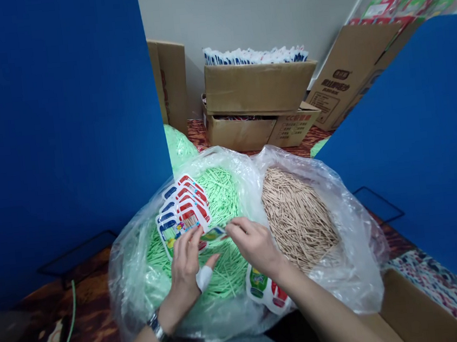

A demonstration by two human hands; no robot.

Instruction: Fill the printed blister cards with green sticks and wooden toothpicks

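Note:
A small printed plastic pouch (pixel 214 234) with green and yellow colouring is stretched between my hands, seen nearly edge-on. My right hand (pixel 256 246) pinches its right end between thumb and fingers. At the other end, the fingertips of my left hand (pixel 186 265) touch the pouch, with the thumb spread well apart from them. White tape wraps the base of that thumb. Below lies a clear bag (pixel 132 268) of thin green sticks (pixel 220 193). Fanned over these sticks is a stack of printed pouches (pixel 187 205) in red and blue.
Brown sticks (pixel 296 218) fill another clear bag (pixel 360 255) at right. More printed pouches (pixel 261 287) lie below my right hand. Blue panels (pixel 59 118) flank both sides. Cardboard boxes (pixel 258 89) stand behind, and an open carton (pixel 422 308) of packets sits lower right.

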